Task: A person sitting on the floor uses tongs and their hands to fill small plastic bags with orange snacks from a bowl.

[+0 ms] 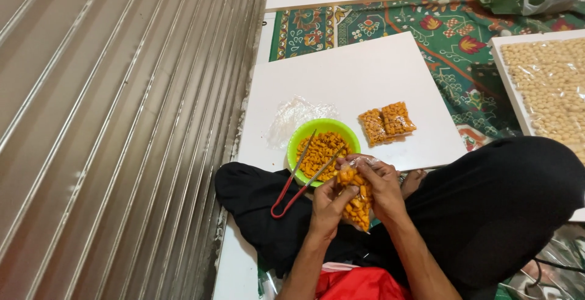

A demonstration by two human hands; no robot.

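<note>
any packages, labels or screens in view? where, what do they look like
Clear bag of orange snacks: held in left hand and right hand, over the lap.
Two filled bags: flat, clear, orange contents, side by side on white board, right of green bowl.
Empty clear bags: crumpled pile left of bowl.
No labels or screens visible.

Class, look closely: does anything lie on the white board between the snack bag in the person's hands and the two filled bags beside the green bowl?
Nothing visible does. The clear plastic bag of orange snacks is held near the board's edge; the two filled clear bags lie beyond bare white board.
</note>
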